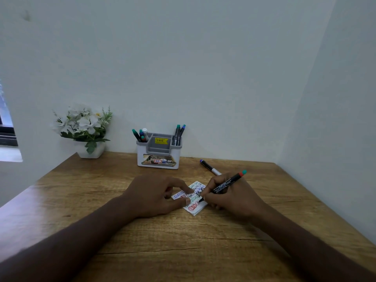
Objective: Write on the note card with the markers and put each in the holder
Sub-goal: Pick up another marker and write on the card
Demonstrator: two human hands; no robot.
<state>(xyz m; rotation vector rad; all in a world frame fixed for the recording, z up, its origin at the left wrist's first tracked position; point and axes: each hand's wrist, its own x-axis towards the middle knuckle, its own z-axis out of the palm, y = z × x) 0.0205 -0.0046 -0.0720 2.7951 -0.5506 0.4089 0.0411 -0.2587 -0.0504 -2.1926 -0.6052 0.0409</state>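
A: So, how much room is there on the worktop (pixel 85 200)?

B: On the left it lies bare to its edge, with a flower pot (pixel 91 150) in the far corner. The holder (pixel 158 154) stands against the back wall, markers in both side pockets. On the right a wall hems the worktop in.

A: And the hands?

B: The left hand (pixel 154 197) rests on the note card (pixel 193 200), fingertips pressing it flat, fingers loosely bent. The right hand (pixel 230 197) grips a black marker (pixel 223 185), tip on the card, capped end tilted up to the right.

A: Anything unclear?

B: The scribbles are unreadable. A spare marker (pixel 209 167) lies behind the right hand, its near end hidden.
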